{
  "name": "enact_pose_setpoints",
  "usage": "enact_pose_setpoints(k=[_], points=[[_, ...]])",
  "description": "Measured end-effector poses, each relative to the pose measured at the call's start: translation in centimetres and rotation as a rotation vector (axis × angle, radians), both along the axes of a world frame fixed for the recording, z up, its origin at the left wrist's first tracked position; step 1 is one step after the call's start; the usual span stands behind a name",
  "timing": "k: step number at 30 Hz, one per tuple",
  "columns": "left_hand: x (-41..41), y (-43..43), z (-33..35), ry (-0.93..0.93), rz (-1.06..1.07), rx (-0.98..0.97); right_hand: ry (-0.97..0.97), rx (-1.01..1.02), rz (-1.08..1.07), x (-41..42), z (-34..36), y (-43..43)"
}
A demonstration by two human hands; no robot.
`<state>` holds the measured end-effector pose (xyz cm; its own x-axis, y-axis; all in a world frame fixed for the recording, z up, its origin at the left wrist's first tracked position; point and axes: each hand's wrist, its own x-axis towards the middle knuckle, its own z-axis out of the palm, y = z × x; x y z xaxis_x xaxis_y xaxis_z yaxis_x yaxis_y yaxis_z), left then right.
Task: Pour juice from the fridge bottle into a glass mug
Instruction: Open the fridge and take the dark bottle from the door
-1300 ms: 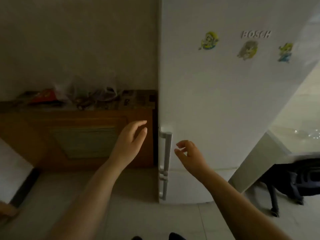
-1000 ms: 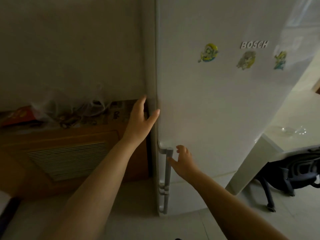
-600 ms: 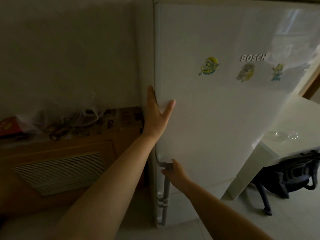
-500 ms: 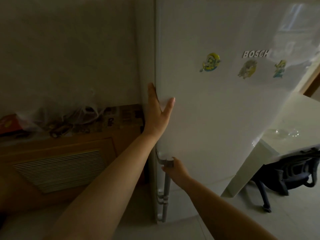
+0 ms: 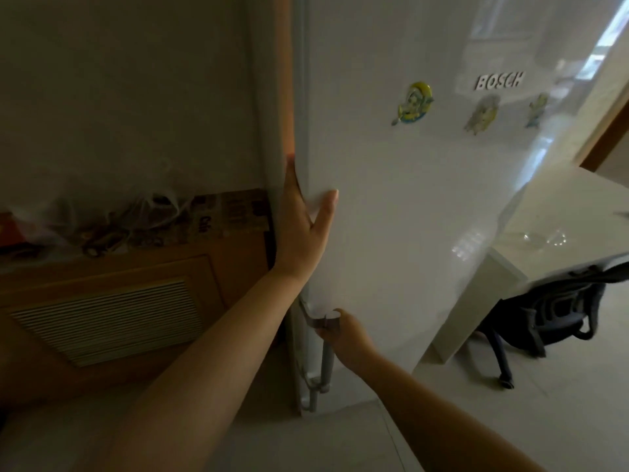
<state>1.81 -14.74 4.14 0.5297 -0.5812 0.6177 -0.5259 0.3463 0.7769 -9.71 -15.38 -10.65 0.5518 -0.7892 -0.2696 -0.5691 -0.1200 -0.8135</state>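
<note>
Fridge door (image 5: 391, 216) stands slightly ajar, warm light showing along its left edge. Left hand (image 5: 299, 229) clasps that edge, thumb spread across the front, fingers tucked behind. Right hand (image 5: 343, 332) grips the grey handle (image 5: 325, 356). Clear glassware (image 5: 541, 238) sits near the desk (image 5: 561, 199) front edge.

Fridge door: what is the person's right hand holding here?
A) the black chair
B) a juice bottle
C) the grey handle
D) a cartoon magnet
C: the right hand curls round the top of the grey handle at the door edge.
</note>
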Motion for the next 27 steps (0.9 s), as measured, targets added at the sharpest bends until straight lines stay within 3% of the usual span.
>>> enact_pose_setpoints(k=[4, 10, 19, 27], points=[[-3.0, 2.0, 0.0, -0.115, 0.069, -0.043, 0.107, -0.061, 0.036, -2.8, 0.3, 1.3], [-8.1, 5.4, 0.4, -0.354, 0.187, -0.063, 0.093, -0.081, 0.047, -7.9, 0.4, 3.5], [-17.8, 9.3, -0.1, -0.445, 0.101, -0.028, 0.047, -0.121, 0.016, -19.6, -0.4, 5.8], [-27.7, 9.3, -0.7, -0.597, 0.007, -0.182, 0.012, -0.161, -0.067, -31.3, -0.5, 6.6]])
